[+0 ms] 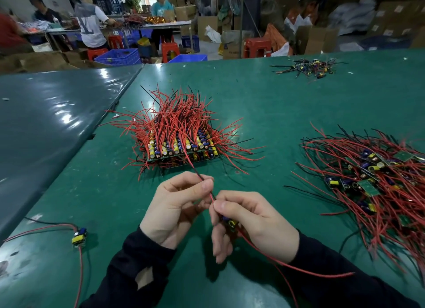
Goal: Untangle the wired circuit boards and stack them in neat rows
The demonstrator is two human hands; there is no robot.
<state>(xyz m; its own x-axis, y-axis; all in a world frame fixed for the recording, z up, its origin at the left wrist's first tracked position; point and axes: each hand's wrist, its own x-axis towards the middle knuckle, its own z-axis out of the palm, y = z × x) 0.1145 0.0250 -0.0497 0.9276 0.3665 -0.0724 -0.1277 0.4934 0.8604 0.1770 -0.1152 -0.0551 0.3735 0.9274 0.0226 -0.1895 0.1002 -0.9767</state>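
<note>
We judged the step in hand to be straightening the leads of 1 board before it joined the stack. Furthest left, a single wired board [79, 235] lay alone on the green table [264, 96], well apart from us. Next, our left hand [174, 206] was closed in a pinch, thumb and fingers curled on the red and black wires [199, 176] that ran up toward the stack. That stacked pile of boards [179, 149] stood just beyond our hands in tidy rows, its wires bristling upward. Our right hand [250, 222] was closed around the small circuit board [230, 221], with another red lead trailing off to the right beneath the wrist. The tangled heap [372, 181] waited further right. The next move, we reckoned, called for drawing the wires straight and setting the board squarely onto the nearest row without snagging its neighbours.
</note>
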